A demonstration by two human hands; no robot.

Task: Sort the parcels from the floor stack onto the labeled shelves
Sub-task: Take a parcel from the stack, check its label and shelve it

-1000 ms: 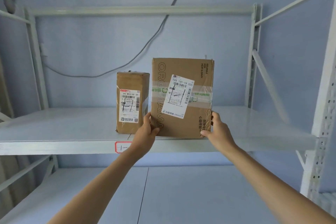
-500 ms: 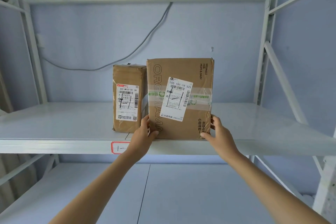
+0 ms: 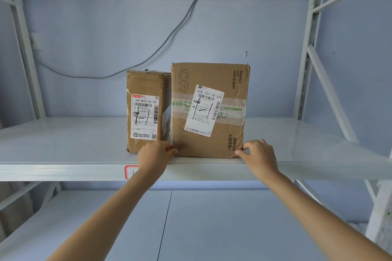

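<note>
Both hands' grip on large parcel (image 3: 210,110), white shelf (image 3: 63,146), blue wall (image 3: 106,38)

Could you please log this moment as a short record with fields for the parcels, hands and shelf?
shelf: white metal shelf, red-bordered tag on its front edge
large parcel: large box, upright on the shelf, label 505 101-19 525
small parcel: small box, upright, directly left of the large box
left hand: left hand at the large box's lower left corner
right hand: right hand at its lower right corner
lower shelf: lower shelf
</note>
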